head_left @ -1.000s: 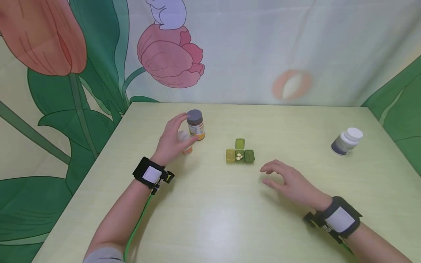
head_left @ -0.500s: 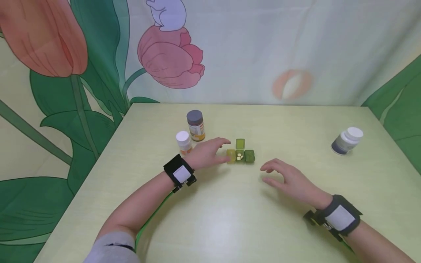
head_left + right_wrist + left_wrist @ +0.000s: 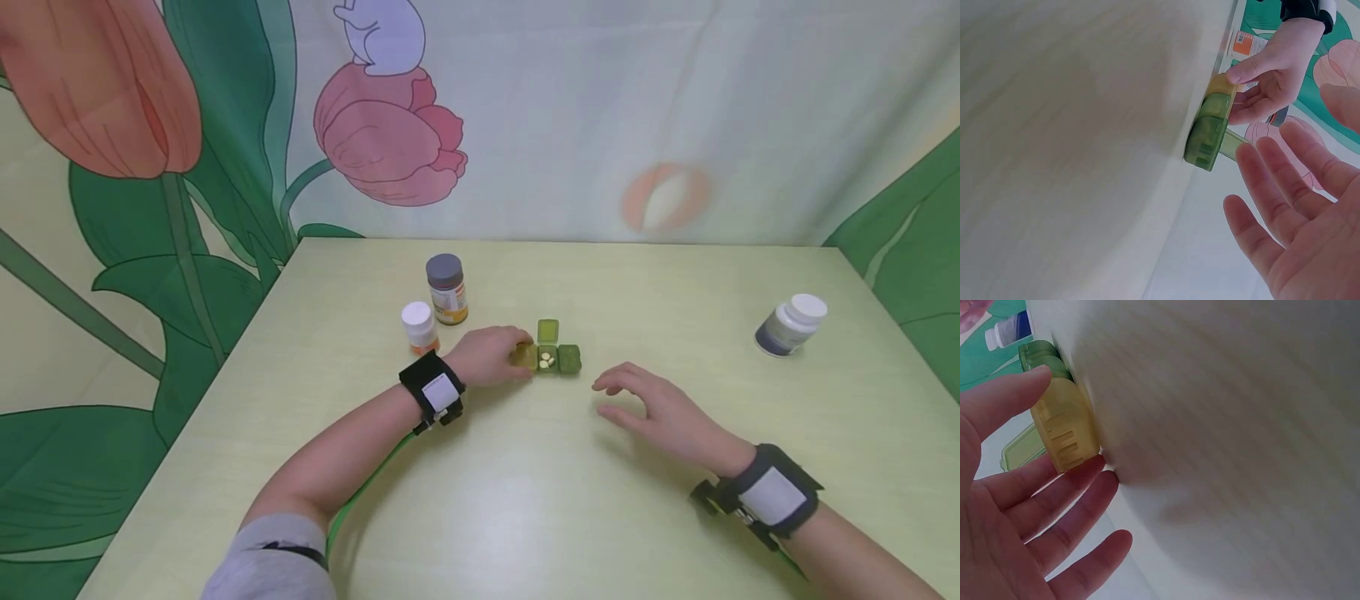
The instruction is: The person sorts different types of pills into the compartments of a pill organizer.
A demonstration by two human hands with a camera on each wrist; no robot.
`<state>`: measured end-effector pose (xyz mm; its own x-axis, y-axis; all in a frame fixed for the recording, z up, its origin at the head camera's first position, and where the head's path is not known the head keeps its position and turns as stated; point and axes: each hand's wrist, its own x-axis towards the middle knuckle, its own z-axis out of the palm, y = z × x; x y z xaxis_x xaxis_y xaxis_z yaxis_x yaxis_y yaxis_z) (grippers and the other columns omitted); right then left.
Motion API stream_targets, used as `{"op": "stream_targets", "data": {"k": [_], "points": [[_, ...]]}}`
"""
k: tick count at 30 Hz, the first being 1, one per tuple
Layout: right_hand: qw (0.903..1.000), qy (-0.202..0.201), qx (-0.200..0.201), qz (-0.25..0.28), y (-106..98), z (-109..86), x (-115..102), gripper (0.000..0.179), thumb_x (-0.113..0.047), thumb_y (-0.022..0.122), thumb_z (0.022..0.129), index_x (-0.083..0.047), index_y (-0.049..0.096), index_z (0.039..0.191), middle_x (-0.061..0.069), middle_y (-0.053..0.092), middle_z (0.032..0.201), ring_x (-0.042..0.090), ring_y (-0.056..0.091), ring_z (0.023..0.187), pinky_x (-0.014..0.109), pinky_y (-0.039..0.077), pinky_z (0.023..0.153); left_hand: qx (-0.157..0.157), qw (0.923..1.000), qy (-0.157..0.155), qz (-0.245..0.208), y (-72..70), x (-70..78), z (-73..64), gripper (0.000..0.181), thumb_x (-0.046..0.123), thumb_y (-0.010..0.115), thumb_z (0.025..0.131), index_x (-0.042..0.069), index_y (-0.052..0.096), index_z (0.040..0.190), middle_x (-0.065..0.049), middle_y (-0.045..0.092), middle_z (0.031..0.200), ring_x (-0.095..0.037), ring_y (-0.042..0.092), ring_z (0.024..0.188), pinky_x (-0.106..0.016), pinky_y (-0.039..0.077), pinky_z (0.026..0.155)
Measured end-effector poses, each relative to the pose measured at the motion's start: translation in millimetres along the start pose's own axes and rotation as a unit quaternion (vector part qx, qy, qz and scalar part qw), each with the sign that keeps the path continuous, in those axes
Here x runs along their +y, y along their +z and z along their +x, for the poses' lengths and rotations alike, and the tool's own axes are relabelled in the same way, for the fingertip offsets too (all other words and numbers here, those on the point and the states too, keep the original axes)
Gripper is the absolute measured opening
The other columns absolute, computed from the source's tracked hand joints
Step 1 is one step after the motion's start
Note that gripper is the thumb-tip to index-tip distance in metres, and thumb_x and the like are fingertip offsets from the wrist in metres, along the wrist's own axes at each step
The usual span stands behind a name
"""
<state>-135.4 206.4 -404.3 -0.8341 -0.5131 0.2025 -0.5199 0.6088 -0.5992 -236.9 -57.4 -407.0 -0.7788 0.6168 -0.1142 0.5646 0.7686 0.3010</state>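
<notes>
A small pill organizer [image 3: 570,359] lies on the table, with one yellow and two green compartments. Its middle lid [image 3: 548,331] is flipped back, and several pale pills [image 3: 547,360] show inside that compartment. My left hand [image 3: 487,357] holds the yellow end between thumb and fingers; in the left wrist view the thumb [image 3: 1013,400] lies along one side and fingertips [image 3: 1094,464] reach the other. To the right of the organizer, my right hand [image 3: 667,417] hovers with relaxed, spread fingers and nothing in them.
Behind my left wrist stand a white-capped bottle [image 3: 418,325] with an orange label and a taller dark-capped bottle [image 3: 447,287]. Another white bottle [image 3: 792,323] stands far right. A patterned curtain [image 3: 570,117] hangs along the table's back edge.
My left hand has left the two bottles, moved right, and taken hold of the organizer's yellow end. The right hand has stayed in place.
</notes>
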Motion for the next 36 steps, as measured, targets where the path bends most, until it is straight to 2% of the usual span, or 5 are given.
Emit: {"op": "stream_targets", "data": {"k": [5, 13, 21, 30, 36], "points": [[0.9998, -0.003, 0.008, -0.015, -3, 10.8, 4, 0.025, -0.014, 0.069, 0.092, -0.005, 0.062, 0.115, 0.005, 0.062, 0.111, 0.024, 0.061, 0.099, 0.048, 0.050, 0.083, 0.004, 0.9999, 0.005, -0.009, 3.2, 3.3, 0.7, 0.054, 0.039, 0.073, 0.087, 0.009, 0.060, 0.130, -0.004, 0.065, 0.119, -0.016, 0.060, 0.103, -0.031, 0.048, 0.085], [0.9981, 0.003, 0.022, -0.058, -6, 48.0, 10, 0.034, -0.018, 0.068, 0.093, -0.002, 0.058, 0.122, 0.012, 0.060, 0.118, 0.029, 0.059, 0.104, 0.048, 0.050, 0.081, 0.002, 0.9996, 0.026, -0.008, 7.8, 15.6, 2.3, 0.053, 0.039, 0.074, 0.086, 0.009, 0.062, 0.127, -0.002, 0.066, 0.113, -0.012, 0.059, 0.093, -0.028, 0.048, 0.079], [0.9944, -0.001, -0.007, -0.105, 4, 77.5, 14, 0.054, -0.024, 0.071, 0.091, 0.001, 0.050, 0.134, 0.016, 0.056, 0.124, 0.032, 0.057, 0.107, 0.047, 0.051, 0.082, 0.009, 0.9992, 0.036, 0.014, 7.8, 19.9, 1.2, 0.052, 0.041, 0.074, 0.086, 0.009, 0.063, 0.126, 0.000, 0.067, 0.110, -0.010, 0.058, 0.087, -0.026, 0.047, 0.074], [0.9893, -0.025, -0.021, -0.142, 9, 70.1, 11, 0.055, -0.027, 0.073, 0.088, -0.002, 0.054, 0.132, 0.015, 0.057, 0.122, 0.028, 0.057, 0.100, 0.046, 0.051, 0.082, 0.005, 0.9992, 0.037, 0.016, 5.9, 20.3, 0.0, 0.053, 0.041, 0.073, 0.087, 0.009, 0.062, 0.127, -0.001, 0.066, 0.111, -0.010, 0.058, 0.087, -0.025, 0.046, 0.072], [0.9841, -0.067, -0.028, -0.162, 12, 56.3, 5, 0.050, -0.023, 0.077, 0.085, -0.002, 0.058, 0.126, 0.013, 0.058, 0.118, 0.026, 0.058, 0.101, 0.043, 0.051, 0.084, 0.009, 0.9992, 0.035, 0.017, 4.0, 19.3, -1.3, 0.051, 0.040, 0.073, 0.087, 0.010, 0.063, 0.126, -0.001, 0.067, 0.111, -0.011, 0.059, 0.087, -0.025, 0.047, 0.072]]}}
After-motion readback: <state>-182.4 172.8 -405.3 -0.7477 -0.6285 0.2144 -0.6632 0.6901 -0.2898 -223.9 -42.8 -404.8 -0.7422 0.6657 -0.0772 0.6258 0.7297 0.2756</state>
